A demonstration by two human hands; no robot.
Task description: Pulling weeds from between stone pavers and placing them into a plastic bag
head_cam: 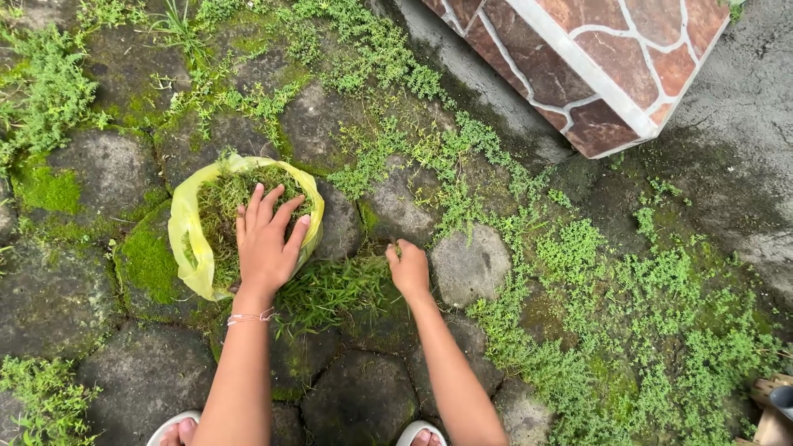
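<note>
In the head view, the left hand (266,241) is spread flat, fingers apart, and pressed palm-down onto the pulled weeds (219,206) that fill a yellow plastic bag (183,239). A thin bracelet (248,317) is worn at that wrist. The right hand (408,268) is curled shut, fingers tucked under, at the edge of a clump of grass (330,289) growing between the paving stones; whether blades are gripped inside the fist cannot be told.

The bag is set on the ground left of centre, its mouth turned up toward the camera and its long axis running roughly from top to bottom of the picture. The grass clump lies just beside it, between the two hands, its blades fanned toward the lower left.

The ground is made of dark, irregular paving stones (471,264) with moss (149,260) and small-leaved weeds (661,330) filling the joints, thickest at the right. A stone-faced pillar base (595,66) with pale grouting is seen at the upper right, beside bare concrete (743,124). White sandals (417,431) are visible at the bottom edge.
</note>
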